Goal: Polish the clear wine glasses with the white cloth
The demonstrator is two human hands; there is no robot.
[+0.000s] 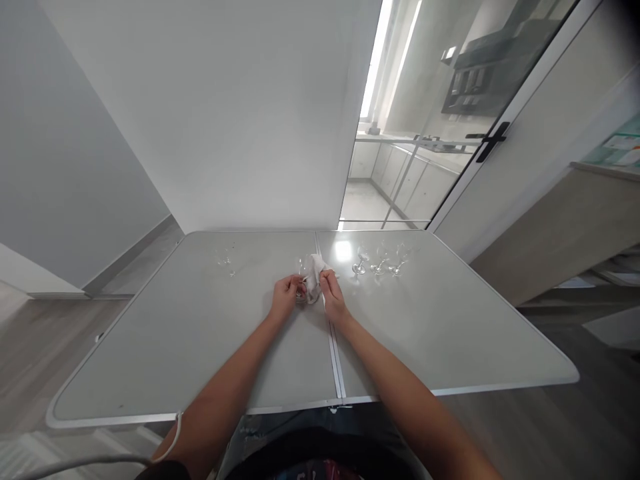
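Observation:
My left hand (287,294) is closed around a clear stemmed glass (302,280) held over the middle of the grey folding table (200,347). My right hand (331,293) pinches a white cloth (315,272) that is pressed against the glass. Both hands meet just above the table's centre seam.
Three clear stemmed glasses (381,261) stand in a row at the table's far right. One more clear glass (226,259) stands at the far left. A white wall rises behind the table, and a glass sliding door (450,133) opens to a kitchen at the right.

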